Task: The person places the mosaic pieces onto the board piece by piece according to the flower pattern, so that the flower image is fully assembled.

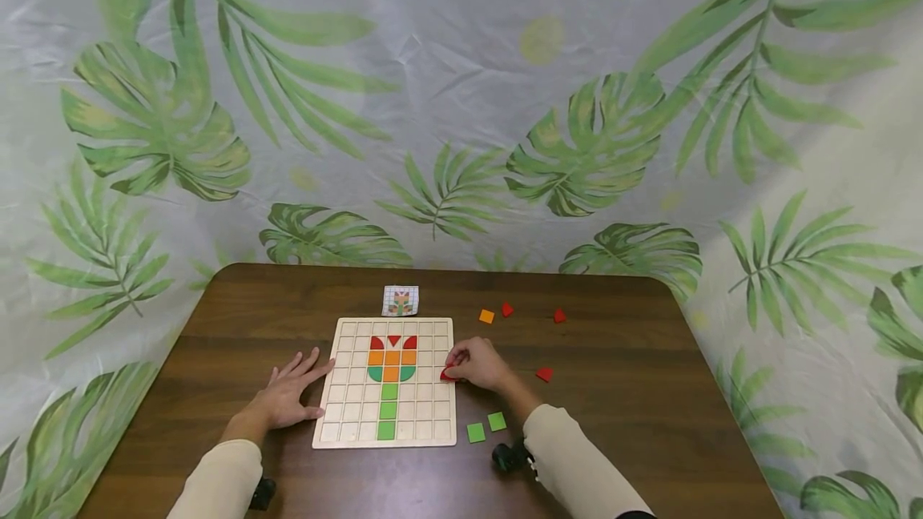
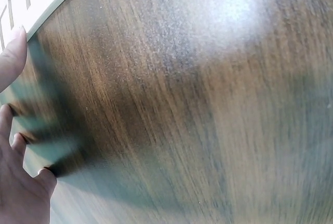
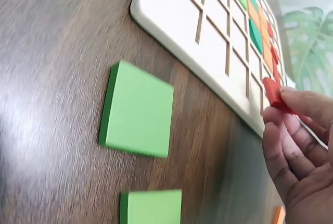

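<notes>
One small flat red piece [image 1: 447,374] — I see it pinched in the right hand [image 1: 479,362] — is at the right edge of the pale wooden grid board [image 1: 427,412]; the left hand [image 1: 288,394], fingers spread, touches its left.

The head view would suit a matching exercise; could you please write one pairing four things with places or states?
1. Picture card
2. Left hand
3. Right hand
4. Loose green squares

A. Pinching a red piece
B. Beside the near right corner of the board
C. Beyond the board's far edge
D. Touching the board's left edge

Pairs: 1-C; 2-D; 3-A; 4-B
</notes>
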